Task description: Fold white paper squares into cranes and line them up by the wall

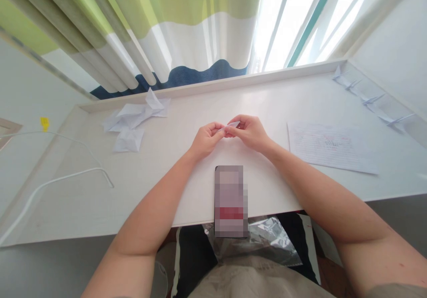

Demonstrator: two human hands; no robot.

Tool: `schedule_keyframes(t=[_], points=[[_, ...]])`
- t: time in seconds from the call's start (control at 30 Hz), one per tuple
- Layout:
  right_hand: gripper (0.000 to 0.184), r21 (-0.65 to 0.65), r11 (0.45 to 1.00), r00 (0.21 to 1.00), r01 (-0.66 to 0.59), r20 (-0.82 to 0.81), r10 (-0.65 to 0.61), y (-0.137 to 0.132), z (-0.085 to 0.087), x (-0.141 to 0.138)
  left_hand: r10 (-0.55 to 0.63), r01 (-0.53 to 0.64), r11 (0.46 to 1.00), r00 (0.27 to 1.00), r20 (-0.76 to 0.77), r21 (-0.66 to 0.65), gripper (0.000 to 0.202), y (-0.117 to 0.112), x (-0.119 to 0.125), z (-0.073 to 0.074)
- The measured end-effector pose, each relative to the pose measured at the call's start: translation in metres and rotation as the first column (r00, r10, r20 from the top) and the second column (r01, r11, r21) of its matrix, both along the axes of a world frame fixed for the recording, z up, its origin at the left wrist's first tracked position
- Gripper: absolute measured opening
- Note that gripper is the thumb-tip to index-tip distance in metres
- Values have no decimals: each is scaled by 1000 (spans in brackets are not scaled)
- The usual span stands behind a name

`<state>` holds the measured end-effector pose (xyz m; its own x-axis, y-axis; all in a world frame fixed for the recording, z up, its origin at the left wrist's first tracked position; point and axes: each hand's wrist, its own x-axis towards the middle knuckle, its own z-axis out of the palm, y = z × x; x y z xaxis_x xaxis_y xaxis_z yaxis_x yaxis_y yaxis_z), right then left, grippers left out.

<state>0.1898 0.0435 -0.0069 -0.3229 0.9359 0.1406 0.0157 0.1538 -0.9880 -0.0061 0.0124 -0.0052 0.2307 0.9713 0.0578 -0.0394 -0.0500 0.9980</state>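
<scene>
My left hand (207,140) and my right hand (248,133) meet above the middle of the white desk (176,164). Between their fingertips they pinch a small folded piece of white paper (233,124), most of it hidden by my fingers. To the left lie loose folded white paper pieces (136,115). A lined sheet with faint writing (330,149) lies to the right of my right hand. Below my hands, a phone with a pixelated screen (231,200) lies at the desk's near edge.
Several white paper cranes (370,98) stand in a row along the far right of the desk. A white cable (56,178) curves across the left side. A raised lip (213,86) runs along the back edge, below a green-and-white curtain (150,31) and a bright window (290,22).
</scene>
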Motion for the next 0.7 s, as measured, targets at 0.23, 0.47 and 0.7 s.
schedule_keyframes(t=[0.23, 0.47, 0.7], points=[[42, 59, 996, 998, -62, -3, 62, -1, 9, 5, -79, 79, 997, 997, -28, 20, 49, -3, -4, 3], [42, 55, 994, 995, -97, 27, 96, -4, 8, 3, -111, 113, 993, 992, -65, 21, 49, -2, -7, 3], [48, 78, 997, 998, -18, -61, 22, -2, 4, 2, 34, -34, 999, 999, -4, 22, 50, 1, -4, -1]])
